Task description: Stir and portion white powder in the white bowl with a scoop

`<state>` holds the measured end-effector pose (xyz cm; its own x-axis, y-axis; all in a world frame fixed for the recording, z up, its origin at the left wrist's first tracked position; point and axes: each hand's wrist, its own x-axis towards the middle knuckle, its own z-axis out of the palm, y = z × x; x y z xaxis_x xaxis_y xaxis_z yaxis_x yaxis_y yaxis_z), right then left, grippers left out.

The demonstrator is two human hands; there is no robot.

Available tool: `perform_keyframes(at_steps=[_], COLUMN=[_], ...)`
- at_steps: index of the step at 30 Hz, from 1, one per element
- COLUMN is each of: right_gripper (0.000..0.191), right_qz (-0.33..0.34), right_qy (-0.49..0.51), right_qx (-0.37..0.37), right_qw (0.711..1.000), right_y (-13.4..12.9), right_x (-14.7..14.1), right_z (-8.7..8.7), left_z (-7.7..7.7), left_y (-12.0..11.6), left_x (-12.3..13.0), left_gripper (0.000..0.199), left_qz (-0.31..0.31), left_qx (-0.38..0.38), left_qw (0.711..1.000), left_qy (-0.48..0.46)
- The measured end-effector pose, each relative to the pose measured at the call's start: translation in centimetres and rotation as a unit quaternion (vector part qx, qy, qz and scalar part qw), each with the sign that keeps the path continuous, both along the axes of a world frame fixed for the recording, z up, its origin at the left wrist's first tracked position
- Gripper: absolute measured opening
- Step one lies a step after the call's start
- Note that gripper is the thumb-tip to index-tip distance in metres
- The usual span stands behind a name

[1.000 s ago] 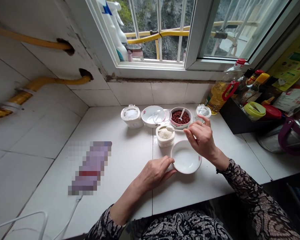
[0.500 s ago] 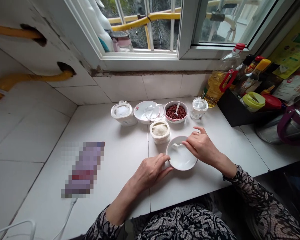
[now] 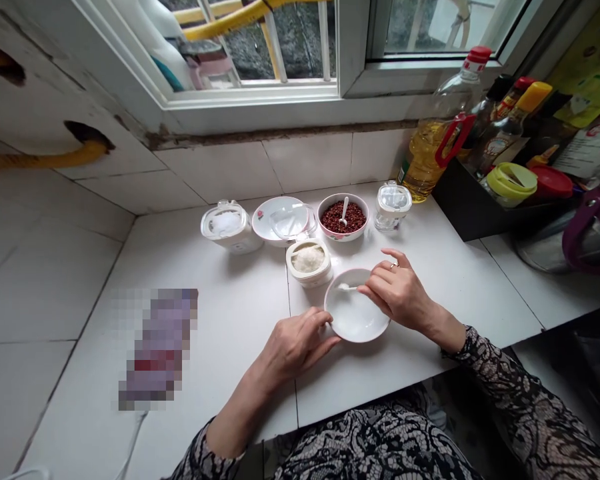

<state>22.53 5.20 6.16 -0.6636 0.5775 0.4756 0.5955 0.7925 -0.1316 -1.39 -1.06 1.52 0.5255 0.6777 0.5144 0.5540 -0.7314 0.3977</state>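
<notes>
A small white spoon is pinched in my right hand, its tip over the white bowl. My left hand grips that bowl's left rim between fingers and thumb. Just behind the bowl stands an open-lidded container of pale granules. A bowl of dark red beans, with another white spoon in it, is farther back. To its left is a white dish with a flower print, partly covered by the container's clear raised lid.
A lidded container of white stuff stands back left, a clear jar back right. Beyond are an oil bottle, a black box of condiments and a kettle. A pixelated object with a cable lies left.
The camera view has tilted and shifted slightly. My right hand still holds the spoon over the bowl, and my left hand stays on the rim. The spoon's tip sits nearer the bowl's back-left rim.
</notes>
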Motion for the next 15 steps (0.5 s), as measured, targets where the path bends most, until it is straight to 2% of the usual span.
perform_keyframes(at_steps=[3, 5, 9, 10, 13, 15], right_gripper=[0.036, 0.036, 0.036, 0.036, 0.037, 0.037], right_qz=[0.072, 0.086, -0.015, -0.021, 0.032, 0.111], right_qy=[0.005, 0.007, 0.026, 0.026, 0.010, -0.011], right_qx=[-0.030, -0.043, -0.004, 0.003, -0.010, -0.040], right_qw=[0.997, 0.995, 1.000, 0.999, 0.999, 0.993], right_y=[-0.3, -0.3, -0.2, -0.2, -0.5, -0.8], right_x=[-0.1, 0.0, 0.1, 0.0, -0.3, -0.5], right_z=[-0.2, 0.0, 0.2, 0.3, 0.5, 0.9], left_z=[0.0, 0.0, 0.0, 0.0, 0.2, 0.3], left_y=[0.0, 0.1, 0.1, 0.1, 0.1, 0.2], left_x=[0.0, -0.1, -0.1, -0.1, -0.1, -0.1], left_gripper=[0.018, 0.018, 0.018, 0.018, 0.018, 0.019], left_qz=[-0.005, -0.006, -0.008, -0.008, -0.008, -0.010], left_qx=[-0.002, -0.002, 0.003, 0.004, 0.008, 0.006], left_qw=[1.000, 1.000, 1.000, 1.000, 1.000, 1.000], left_qy=[-0.007, -0.006, -0.004, -0.004, -0.003, 0.000])
